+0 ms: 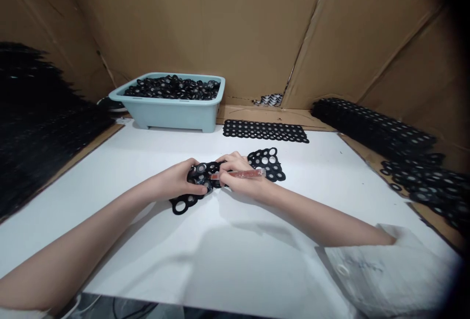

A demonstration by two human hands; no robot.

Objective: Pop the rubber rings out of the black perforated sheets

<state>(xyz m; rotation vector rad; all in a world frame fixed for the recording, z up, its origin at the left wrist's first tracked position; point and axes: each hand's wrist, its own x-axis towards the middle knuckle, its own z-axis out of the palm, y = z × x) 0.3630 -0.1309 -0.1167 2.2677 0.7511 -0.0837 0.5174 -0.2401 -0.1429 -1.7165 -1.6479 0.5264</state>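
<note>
A strip of joined black rings (271,166) lies on the white table, with its right end showing beyond my right hand and its lower left end under my left hand. My left hand (183,180) is closed around the left part of the strip, thumb in front. In my right hand (237,174) is a thin tool with a reddish, see-through handle (247,174); its tip points left at the rings near my left fingers. My right fingers also touch the middle of the strip, whose surface is partly hidden there.
A light blue tub (176,113) full of loose black rings stands at the back left. Behind the strip lies a flat black ring sheet (264,130). Dark stacks rise at the left (40,128) and right (374,125). Cardboard walls (220,20) enclose the table (235,260).
</note>
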